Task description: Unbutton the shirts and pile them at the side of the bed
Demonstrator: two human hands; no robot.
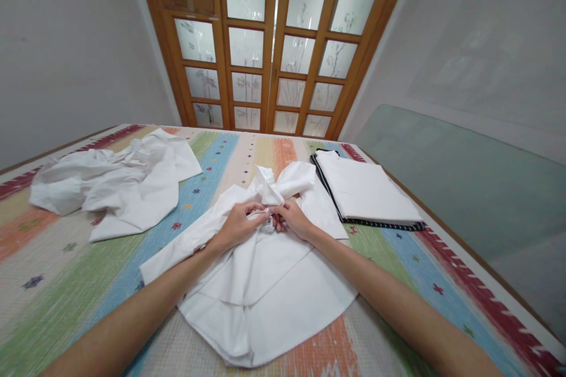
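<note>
A white shirt (283, 277) lies spread before me, its collar end away from me and its lower edge toward me. My left hand (243, 221) pinches the cloth near the collar. Right beside it, my right hand (289, 218) is closed on the same part of the shirt, the fingertips of both hands nearly meeting. The small piece between the fingers is too hidden to make out. One sleeve stretches out to the left beneath my left forearm.
A crumpled white garment (132, 182) lies to the left. Folded white cloth (371, 185) rests on a black-edged folded piece (389, 225) at the right. All lie on a colourful striped cover (79, 283). Beyond are wood-framed glass doors (269, 70); a pale green panel (464, 171) stands at right.
</note>
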